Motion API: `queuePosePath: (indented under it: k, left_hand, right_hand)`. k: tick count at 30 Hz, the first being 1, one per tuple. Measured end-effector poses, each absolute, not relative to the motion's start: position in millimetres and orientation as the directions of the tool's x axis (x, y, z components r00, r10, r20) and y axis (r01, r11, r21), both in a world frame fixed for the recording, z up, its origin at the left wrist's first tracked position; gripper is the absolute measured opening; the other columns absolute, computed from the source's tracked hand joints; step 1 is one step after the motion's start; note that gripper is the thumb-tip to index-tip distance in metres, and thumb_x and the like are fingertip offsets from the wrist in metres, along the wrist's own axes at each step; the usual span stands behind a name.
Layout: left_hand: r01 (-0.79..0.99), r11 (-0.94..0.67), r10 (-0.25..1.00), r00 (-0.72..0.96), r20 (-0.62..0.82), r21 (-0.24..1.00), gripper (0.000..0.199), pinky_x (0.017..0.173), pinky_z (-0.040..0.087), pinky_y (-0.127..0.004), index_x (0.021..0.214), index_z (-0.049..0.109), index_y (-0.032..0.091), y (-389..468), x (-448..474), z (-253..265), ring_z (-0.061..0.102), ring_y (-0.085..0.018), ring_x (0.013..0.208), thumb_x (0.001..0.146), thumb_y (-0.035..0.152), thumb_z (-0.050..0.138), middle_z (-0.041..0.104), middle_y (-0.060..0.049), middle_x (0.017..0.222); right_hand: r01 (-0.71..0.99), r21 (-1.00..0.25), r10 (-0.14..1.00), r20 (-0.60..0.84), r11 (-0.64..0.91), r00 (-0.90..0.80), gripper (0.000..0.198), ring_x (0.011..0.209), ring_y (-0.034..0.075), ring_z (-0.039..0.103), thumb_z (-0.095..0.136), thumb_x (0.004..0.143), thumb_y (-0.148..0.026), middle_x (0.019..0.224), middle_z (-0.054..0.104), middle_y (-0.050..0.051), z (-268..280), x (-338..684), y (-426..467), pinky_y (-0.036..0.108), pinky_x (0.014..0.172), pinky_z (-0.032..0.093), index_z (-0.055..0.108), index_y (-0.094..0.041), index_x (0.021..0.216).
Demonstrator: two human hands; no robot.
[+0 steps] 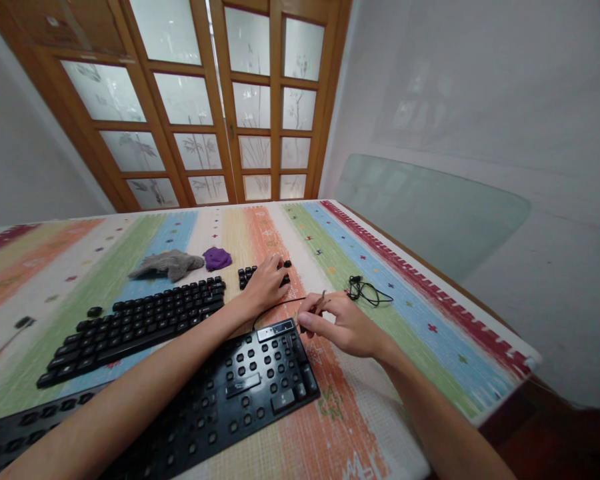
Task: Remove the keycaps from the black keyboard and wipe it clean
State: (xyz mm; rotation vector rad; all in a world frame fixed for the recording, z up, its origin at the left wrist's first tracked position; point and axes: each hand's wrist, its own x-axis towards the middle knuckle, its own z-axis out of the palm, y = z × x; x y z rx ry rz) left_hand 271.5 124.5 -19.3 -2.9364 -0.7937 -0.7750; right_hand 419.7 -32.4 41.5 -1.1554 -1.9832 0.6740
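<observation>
My left hand [266,288] reaches over the keyboard to a group of loose black keycaps [247,275]. Its fingers are bent down onto the caps at the right end, and a keycap [287,264] shows beside the fingertips. What the fingers grip, if anything, is hidden. My right hand [341,323] is closed in a pinch around a thin, dark tool [321,301], with a dark bit at the thumb tip. Below the hands lies a black keyboard [215,400], mostly stripped of caps, with a few keys left at its right corner. My left forearm covers part of it.
Rows of removed keycaps [145,327] lie to the left, one cap [95,311] apart. Behind them are a grey cloth [170,265] and a purple lump [217,259]. A coiled black cable [367,291] lies right; a cable plug [24,322] lies far left on the striped tablecloth [405,293].
</observation>
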Motion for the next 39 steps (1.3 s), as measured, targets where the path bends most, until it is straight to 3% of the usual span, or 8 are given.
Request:
queuePosePath:
  k: [9, 14, 21, 24, 28, 31, 35, 39]
  left_hand:
    - [0.473, -0.869, 0.483, 0.740, 0.469, 0.148, 0.007, 0.088, 0.049, -0.044, 0.084, 0.065, 0.012, 122.5, 265.9, -13.5, 0.051, -0.027, 0.099, 0.082, 0.019, 0.064, 0.054, -0.012, 0.104]
    - [0.444, -0.836, 0.549, 0.680, 0.486, 0.322, 0.011, 0.087, 0.048, -0.041, 0.087, 0.066, 0.016, 106.2, 243.5, -2.8, 0.054, -0.024, 0.097, 0.086, 0.027, 0.063, 0.055, -0.007, 0.097]
    - [0.388, -0.757, 0.569, 0.786, 0.241, 0.526, 0.016, 0.073, 0.047, -0.033, 0.090, 0.066, 0.019, 33.2, 185.2, 15.0, 0.057, -0.018, 0.078, 0.093, 0.031, 0.056, 0.060, -0.003, 0.083]
    - [0.363, -0.740, 0.557, 0.802, 0.215, 0.566, 0.011, 0.073, 0.048, -0.033, 0.091, 0.065, 0.020, 1.7, 174.1, 10.1, 0.058, -0.018, 0.080, 0.091, 0.028, 0.058, 0.062, -0.003, 0.085]
    - [0.343, -0.760, 0.531, 0.817, 0.225, 0.552, 0.013, 0.081, 0.050, -0.037, 0.097, 0.064, 0.020, -23.2, 172.2, -4.3, 0.059, -0.022, 0.092, 0.090, 0.030, 0.061, 0.063, -0.006, 0.098]
    - [0.347, -0.788, 0.507, 0.835, 0.215, 0.509, 0.017, 0.077, 0.051, -0.036, 0.099, 0.064, 0.019, -30.0, 173.5, -12.4, 0.059, -0.023, 0.090, 0.089, 0.033, 0.061, 0.062, -0.007, 0.095]
    - [0.347, -0.829, 0.473, 0.854, 0.219, 0.438, 0.018, 0.079, 0.050, -0.039, 0.100, 0.062, 0.018, -32.7, 174.1, -17.6, 0.059, -0.024, 0.089, 0.089, 0.032, 0.062, 0.063, -0.007, 0.095]
    - [0.340, -0.842, 0.455, 0.864, 0.214, 0.418, 0.016, 0.080, 0.050, -0.040, 0.101, 0.061, 0.018, -33.2, 174.7, -20.9, 0.058, -0.024, 0.089, 0.092, 0.031, 0.058, 0.062, -0.007, 0.095]
  right_hand:
    - [0.448, -0.766, 0.881, 0.338, 0.461, -0.330, 0.048, 0.064, 0.013, 0.061, 0.048, 0.097, -0.047, 0.069, 0.067, 0.005, 40.6, 423.1, -30.2, 0.028, 0.064, 0.047, 0.066, -0.015, 0.067]
    - [0.377, -0.805, 0.877, 0.340, 0.458, -0.338, 0.045, 0.062, 0.012, 0.061, 0.051, 0.097, -0.045, 0.070, 0.067, 0.006, 40.9, 425.3, -29.8, 0.027, 0.061, 0.048, 0.066, -0.014, 0.067]
    - [0.348, -0.812, 0.859, 0.328, 0.469, -0.392, 0.036, 0.060, 0.010, 0.059, 0.053, 0.096, -0.040, 0.071, 0.065, 0.002, 42.4, 422.6, -31.7, 0.024, 0.058, 0.046, 0.065, -0.016, 0.072]
    - [0.353, -0.823, 0.844, 0.255, 0.446, -0.471, 0.033, 0.060, 0.010, 0.058, 0.054, 0.095, -0.040, 0.069, 0.064, 0.001, 45.6, 420.0, -32.8, 0.024, 0.058, 0.045, 0.065, -0.015, 0.075]
    - [0.389, -0.809, 0.802, 0.158, 0.440, -0.576, 0.035, 0.060, 0.011, 0.057, 0.053, 0.096, -0.040, 0.068, 0.064, 0.001, 49.2, 419.7, -38.2, 0.025, 0.059, 0.045, 0.064, -0.015, 0.074]
    - [0.403, -0.814, 0.811, 0.135, 0.418, -0.569, 0.037, 0.060, 0.011, 0.058, 0.050, 0.098, -0.040, 0.070, 0.065, 0.003, 45.6, 424.0, -49.1, 0.024, 0.058, 0.045, 0.064, -0.015, 0.074]
    - [0.479, -0.809, 0.870, 0.080, 0.342, -0.486, 0.032, 0.060, 0.012, 0.059, 0.052, 0.097, -0.040, 0.069, 0.065, 0.002, 30.1, 429.1, -70.6, 0.024, 0.060, 0.047, 0.067, -0.015, 0.084]
    - [0.398, -0.881, 0.934, 0.121, 0.256, -0.336, 0.034, 0.061, 0.012, 0.061, 0.051, 0.098, -0.042, 0.076, 0.065, 0.004, 7.8, 427.1, -87.1, 0.024, 0.057, 0.050, 0.064, -0.016, 0.081]
